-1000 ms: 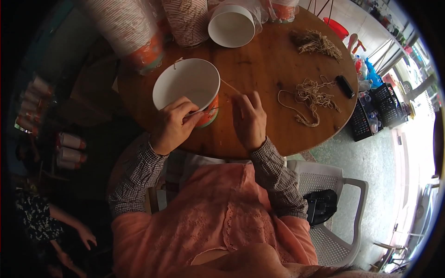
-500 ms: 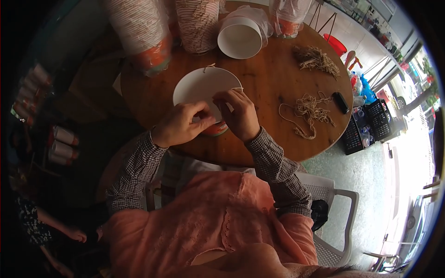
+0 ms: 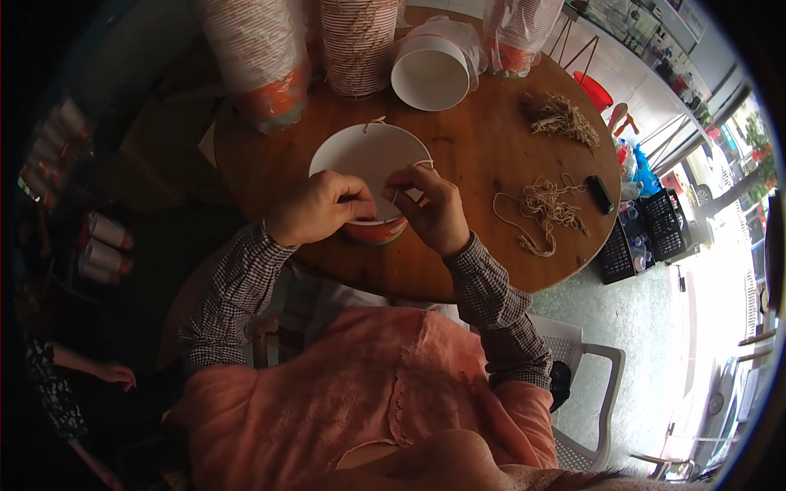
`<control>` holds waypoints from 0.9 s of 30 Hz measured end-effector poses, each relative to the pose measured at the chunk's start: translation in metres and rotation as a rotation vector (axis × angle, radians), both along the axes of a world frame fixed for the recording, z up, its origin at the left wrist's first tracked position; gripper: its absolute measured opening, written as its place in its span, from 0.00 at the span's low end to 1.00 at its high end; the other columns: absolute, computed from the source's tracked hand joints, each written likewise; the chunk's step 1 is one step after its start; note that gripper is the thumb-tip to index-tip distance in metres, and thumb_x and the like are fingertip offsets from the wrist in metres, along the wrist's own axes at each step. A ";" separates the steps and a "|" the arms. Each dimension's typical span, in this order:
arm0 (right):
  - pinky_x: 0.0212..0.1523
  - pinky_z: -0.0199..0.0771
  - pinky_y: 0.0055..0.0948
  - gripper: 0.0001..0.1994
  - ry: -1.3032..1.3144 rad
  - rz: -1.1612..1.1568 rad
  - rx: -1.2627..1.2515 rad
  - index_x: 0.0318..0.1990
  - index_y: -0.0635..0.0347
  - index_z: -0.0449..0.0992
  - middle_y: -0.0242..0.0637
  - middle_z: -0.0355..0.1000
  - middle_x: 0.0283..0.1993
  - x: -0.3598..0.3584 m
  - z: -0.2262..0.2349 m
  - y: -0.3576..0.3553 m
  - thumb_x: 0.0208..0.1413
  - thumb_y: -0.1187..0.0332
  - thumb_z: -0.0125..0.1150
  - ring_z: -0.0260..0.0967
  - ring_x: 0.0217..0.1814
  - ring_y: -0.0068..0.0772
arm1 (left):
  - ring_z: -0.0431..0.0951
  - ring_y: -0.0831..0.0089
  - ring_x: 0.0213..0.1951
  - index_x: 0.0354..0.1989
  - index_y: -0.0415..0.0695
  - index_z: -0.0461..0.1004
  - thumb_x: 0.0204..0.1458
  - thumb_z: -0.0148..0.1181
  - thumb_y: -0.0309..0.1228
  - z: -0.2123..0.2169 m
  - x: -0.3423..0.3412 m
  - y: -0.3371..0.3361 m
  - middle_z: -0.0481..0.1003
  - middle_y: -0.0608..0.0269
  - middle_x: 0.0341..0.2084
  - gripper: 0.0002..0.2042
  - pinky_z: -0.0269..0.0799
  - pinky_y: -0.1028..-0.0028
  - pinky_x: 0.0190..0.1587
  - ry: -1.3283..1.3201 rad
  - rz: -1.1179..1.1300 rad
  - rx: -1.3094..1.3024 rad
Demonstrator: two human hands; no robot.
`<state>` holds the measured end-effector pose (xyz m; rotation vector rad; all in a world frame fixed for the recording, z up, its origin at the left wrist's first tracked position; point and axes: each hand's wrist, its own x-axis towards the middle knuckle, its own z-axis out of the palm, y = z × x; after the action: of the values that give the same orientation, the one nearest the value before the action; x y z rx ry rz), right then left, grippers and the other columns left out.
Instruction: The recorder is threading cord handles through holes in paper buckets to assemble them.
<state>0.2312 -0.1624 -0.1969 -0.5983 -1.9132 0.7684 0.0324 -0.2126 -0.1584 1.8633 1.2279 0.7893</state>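
Note:
A round paper bucket (image 3: 372,147), white inside with an orange printed outside, stands on the table in front of me. Pale twine (image 3: 375,123) is knotted at its far rim, and more twine shows at the right rim beside my fingers. My left hand (image 3: 319,209) is closed at the near rim, its curled fingertips dipping just inside the bucket. Over the right part of the bucket, my right hand (image 3: 430,204) pinches thumb against fingers on what looks like a light twine end. Where that strand runs is partly hidden by the fingers.
On the round wooden table (image 3: 483,254) lie a loose twine tangle (image 3: 548,209), a twine bundle (image 3: 561,120) and a black object (image 3: 599,195). Tall bucket stacks (image 3: 358,49) and a tipped white bucket (image 3: 430,78) stand behind. At left, another person's hand (image 3: 117,375) shows.
My left hand has come down onto the near rim, its fingers closing there. The right hand has shifted slightly right and lower, still pinching. The view has tilted a little.

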 end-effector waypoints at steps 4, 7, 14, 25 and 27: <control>0.40 0.72 0.26 0.08 -0.115 0.008 0.212 0.36 0.61 0.77 0.34 0.75 0.34 0.002 0.006 0.000 0.46 0.74 0.66 0.72 0.39 0.31 | 0.76 0.76 0.30 0.32 0.37 0.74 0.53 0.59 0.23 -0.016 0.010 0.002 0.76 0.61 0.27 0.03 0.71 0.76 0.35 -0.154 0.132 0.168; 0.40 0.72 0.26 0.09 -0.245 0.033 0.124 0.36 0.61 0.78 0.35 0.74 0.34 0.001 0.009 -0.007 0.46 0.72 0.68 0.71 0.37 0.30 | 0.75 0.74 0.31 0.34 0.38 0.72 0.54 0.57 0.23 -0.025 0.015 0.003 0.74 0.61 0.30 0.02 0.71 0.75 0.37 -0.062 0.132 0.640; 0.37 0.72 0.23 0.07 0.065 -0.023 -0.021 0.35 0.63 0.77 0.33 0.73 0.31 -0.008 -0.011 -0.001 0.48 0.75 0.66 0.71 0.35 0.22 | 0.78 0.70 0.38 0.47 0.39 0.68 0.56 0.53 0.21 -0.042 0.028 -0.009 0.75 0.57 0.34 0.11 0.72 0.73 0.42 -0.235 0.306 0.474; 0.38 0.71 0.24 0.03 0.244 -0.043 -0.205 0.32 0.63 0.76 0.34 0.75 0.31 -0.014 -0.008 -0.006 0.49 0.76 0.64 0.70 0.33 0.22 | 0.78 0.74 0.37 0.50 0.36 0.64 0.55 0.56 0.22 -0.025 0.031 -0.019 0.77 0.57 0.34 0.15 0.74 0.76 0.42 -0.437 0.155 0.231; 0.36 0.70 0.23 0.03 0.283 -0.042 -0.304 0.30 0.63 0.75 0.33 0.74 0.29 -0.015 -0.010 -0.007 0.49 0.75 0.64 0.70 0.33 0.21 | 0.78 0.75 0.36 0.43 0.36 0.69 0.53 0.59 0.24 -0.026 0.030 -0.017 0.78 0.58 0.34 0.11 0.73 0.76 0.41 -0.379 0.197 0.255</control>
<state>0.2161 -0.1693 -0.2064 -0.6726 -1.5328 1.0675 0.0626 -0.2297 -0.1845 1.6951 1.1148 1.3921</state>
